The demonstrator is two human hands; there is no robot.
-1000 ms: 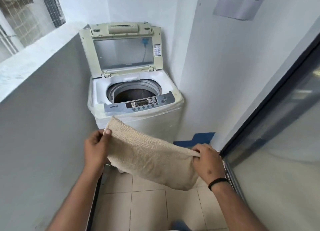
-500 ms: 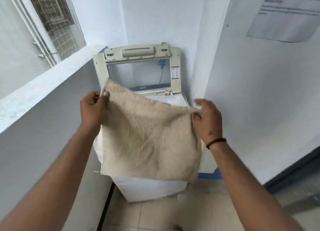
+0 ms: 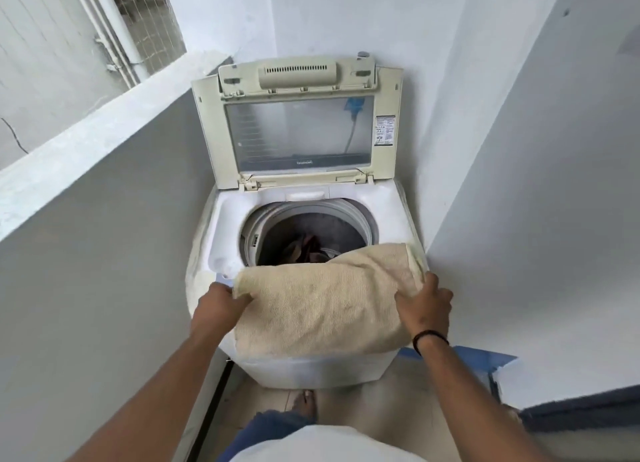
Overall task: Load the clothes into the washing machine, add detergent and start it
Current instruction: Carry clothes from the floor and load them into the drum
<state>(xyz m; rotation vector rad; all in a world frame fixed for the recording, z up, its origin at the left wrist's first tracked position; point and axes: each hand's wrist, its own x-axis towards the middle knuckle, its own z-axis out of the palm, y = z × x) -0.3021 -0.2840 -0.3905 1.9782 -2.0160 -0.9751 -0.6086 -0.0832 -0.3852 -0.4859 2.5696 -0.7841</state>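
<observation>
My left hand (image 3: 216, 304) grips the near-left corner of the beige towel (image 3: 325, 299), fingers curled into the cloth, and my right hand (image 3: 424, 307) grasps its right edge with the thumb on top; a black band (image 3: 429, 337) circles that wrist. The towel sags between my hands and lies draped over the near rim of the washing machine (image 3: 221, 240), hiding the front panel and hanging down the machine's near face. Just beyond the towel the round drum (image 3: 311, 226) stands open, and some dark, reddish clothes (image 3: 308, 250) lie at its bottom. The cream lid (image 3: 298, 125) is raised upright at the far side, its clear window facing me, with a small label (image 3: 385, 130) on its right frame. The machine sits in a corner, a grey wall (image 3: 104, 253) close on its left and a white wall (image 3: 519, 184) on its right. Nearer, my bare foot (image 3: 304, 404) rests on the tiled floor (image 3: 398, 409) just in front of the machine, and a blue patch (image 3: 481, 359) shows low on the right.
</observation>
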